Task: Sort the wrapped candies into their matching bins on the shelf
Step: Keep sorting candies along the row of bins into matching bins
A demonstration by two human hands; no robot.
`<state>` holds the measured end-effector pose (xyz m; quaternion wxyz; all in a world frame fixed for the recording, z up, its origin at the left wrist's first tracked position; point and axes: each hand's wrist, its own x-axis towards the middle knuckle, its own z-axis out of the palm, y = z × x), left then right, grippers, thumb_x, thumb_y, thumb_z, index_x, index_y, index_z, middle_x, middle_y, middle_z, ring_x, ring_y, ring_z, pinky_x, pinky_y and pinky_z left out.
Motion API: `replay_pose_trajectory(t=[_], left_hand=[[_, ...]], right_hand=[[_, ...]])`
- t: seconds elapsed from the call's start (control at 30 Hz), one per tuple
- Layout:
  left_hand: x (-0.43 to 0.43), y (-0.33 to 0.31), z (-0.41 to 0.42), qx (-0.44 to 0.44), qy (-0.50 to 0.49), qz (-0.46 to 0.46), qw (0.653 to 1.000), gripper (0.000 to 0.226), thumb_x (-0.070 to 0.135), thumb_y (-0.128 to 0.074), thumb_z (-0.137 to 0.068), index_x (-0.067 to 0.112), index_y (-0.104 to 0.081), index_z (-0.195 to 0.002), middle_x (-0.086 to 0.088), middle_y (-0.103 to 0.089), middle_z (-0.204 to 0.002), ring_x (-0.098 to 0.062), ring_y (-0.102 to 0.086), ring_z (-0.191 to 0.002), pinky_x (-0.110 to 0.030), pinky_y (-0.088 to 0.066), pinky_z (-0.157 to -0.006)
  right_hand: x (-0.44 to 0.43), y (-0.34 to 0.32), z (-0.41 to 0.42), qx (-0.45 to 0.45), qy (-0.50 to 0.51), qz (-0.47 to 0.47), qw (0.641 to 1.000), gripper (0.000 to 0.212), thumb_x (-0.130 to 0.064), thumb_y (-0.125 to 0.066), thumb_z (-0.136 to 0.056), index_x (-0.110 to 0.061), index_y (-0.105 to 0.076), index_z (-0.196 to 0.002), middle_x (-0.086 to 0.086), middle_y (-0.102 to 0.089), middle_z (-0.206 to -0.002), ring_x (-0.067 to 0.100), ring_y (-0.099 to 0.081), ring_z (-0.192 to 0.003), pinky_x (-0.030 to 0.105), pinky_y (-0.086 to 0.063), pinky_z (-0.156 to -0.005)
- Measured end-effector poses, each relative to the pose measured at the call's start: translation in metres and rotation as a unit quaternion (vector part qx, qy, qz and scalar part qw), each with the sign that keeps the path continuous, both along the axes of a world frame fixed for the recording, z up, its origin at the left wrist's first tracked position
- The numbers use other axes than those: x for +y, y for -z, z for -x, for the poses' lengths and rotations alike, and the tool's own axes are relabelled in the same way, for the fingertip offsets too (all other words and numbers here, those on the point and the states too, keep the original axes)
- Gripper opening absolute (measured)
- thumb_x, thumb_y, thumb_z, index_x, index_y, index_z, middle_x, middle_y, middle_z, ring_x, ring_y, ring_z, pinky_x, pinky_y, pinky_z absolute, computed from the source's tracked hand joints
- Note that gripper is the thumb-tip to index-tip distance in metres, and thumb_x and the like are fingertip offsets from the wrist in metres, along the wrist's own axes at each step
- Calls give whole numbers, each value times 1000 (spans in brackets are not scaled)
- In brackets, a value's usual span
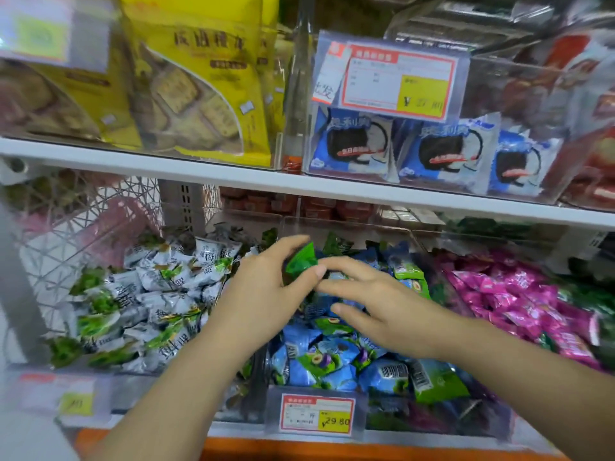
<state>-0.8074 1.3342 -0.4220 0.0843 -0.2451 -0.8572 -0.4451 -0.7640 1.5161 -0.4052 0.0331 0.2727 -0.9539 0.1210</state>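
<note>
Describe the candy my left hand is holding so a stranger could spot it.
Find the middle bin on the lower shelf, behind the 29.80 price tag. Above its blue and green candies, the left hand pinches one bright green candy, the only one held clear of the pile.

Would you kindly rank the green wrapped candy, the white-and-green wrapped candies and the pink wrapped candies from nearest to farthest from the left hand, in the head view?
1. Green wrapped candy: held in the left hand.
2. White-and-green wrapped candies: bin just to its left.
3. Pink wrapped candies: bin at far right.
</note>
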Motion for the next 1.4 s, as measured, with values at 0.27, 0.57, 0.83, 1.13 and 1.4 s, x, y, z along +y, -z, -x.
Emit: replay_pose_trajectory(t=[0.27,0.57,0.83,1.13,1.4], left_hand=[[-18,-3,6,-22,-46,-32,998,37,32,-61,-91,31,-55,-127,11,-58,-126,-2,-48,-113,-19,-37,-87],[-27,-8,11,-31,-84,-46,995,41,33,-56,-93,31,-49,-134,6,-51,-138,-20,-56,-115,-27,-43,-89],[-33,-5,16,-27,-115,-69,991,47,35,-57,-92,25,-47,-137,11,-55,-123,-5,-47,-112,-10,-29,-78],[-35,1,20,-71,-106,-87,988,36,27,-49,-97,34,-46,-132,-5,-63,-77,-15,-49,-54,-13,-31,-40],[-32,-1,16,-55,-89,-85,991,24,20,-50,-97,41,-53,-109,11,-57,-79,-34,-62,-65,-34,-44,-47]], right_hand=[[29,-4,38,-8,121,81,989,27,-20,-48,-96,-31,-65,-115,-14,-60,-118,10,-57,-112,23,-44,-97],[46,3,129,-82,277,55,956,49,-26,-59,-91,-8,-46,-134,10,-50,-135,26,-49,-122,31,-41,-96],[36,10,143,-119,253,18,960,41,-30,-66,-86,-19,-58,-125,1,-57,-129,18,-54,-112,25,-40,-88],[19,12,123,-112,206,17,972,39,-28,-68,-85,-18,-54,-120,-3,-54,-107,15,-54,-100,20,-43,-79],[6,-6,66,-117,113,17,986,32,-35,-69,-83,-29,-61,-113,-22,-51,-82,-7,-50,-72,7,-39,-64]])
